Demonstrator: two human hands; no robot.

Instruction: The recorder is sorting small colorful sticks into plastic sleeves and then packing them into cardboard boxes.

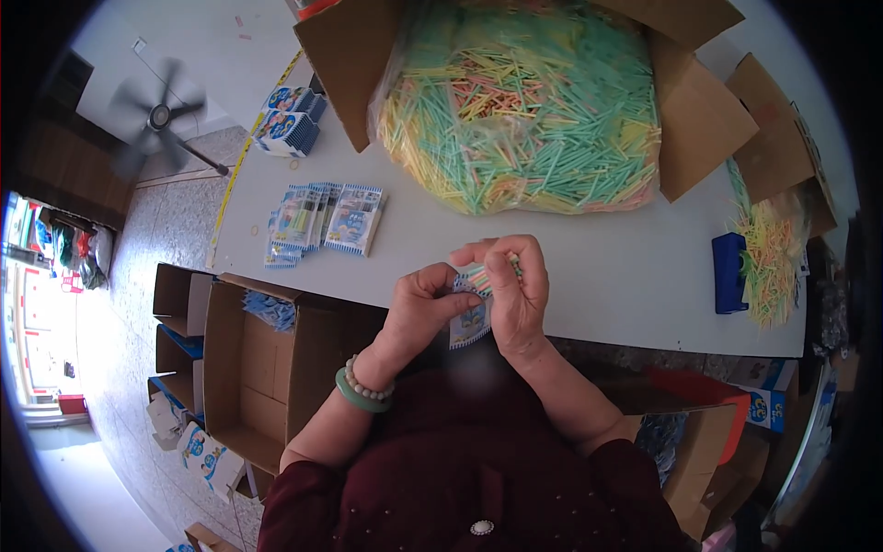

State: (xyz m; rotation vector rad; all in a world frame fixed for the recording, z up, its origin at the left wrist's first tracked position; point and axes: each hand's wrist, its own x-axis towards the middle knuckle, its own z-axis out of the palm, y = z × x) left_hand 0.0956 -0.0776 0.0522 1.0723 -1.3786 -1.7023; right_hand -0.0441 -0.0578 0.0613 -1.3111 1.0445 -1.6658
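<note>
My left hand (418,313) pinches a small blue-and-white printed packet (469,327) with zigzag edges, just past the table's near edge. My right hand (519,308) is closed round a bunch of thin pastel sticks (478,279) at the packet's upper end. Its curled fingers partly hide the bunch, and I cannot tell how far the sticks sit inside the packet. Beyond both hands, a big clear plastic bag (515,156) holds a heap of similar green, yellow and pink sticks. Several filled packets (354,221) lie overlapping to the left of it.
Cardboard flaps (704,129) stand around the bag on the white table (598,267). A stack of packets (288,132) is at the far left. A blue holder (729,273) and loose sticks (773,267) lie right. Below the table's left edge, an open carton (262,368) contains blue packets; a fan (159,118) stands beyond.
</note>
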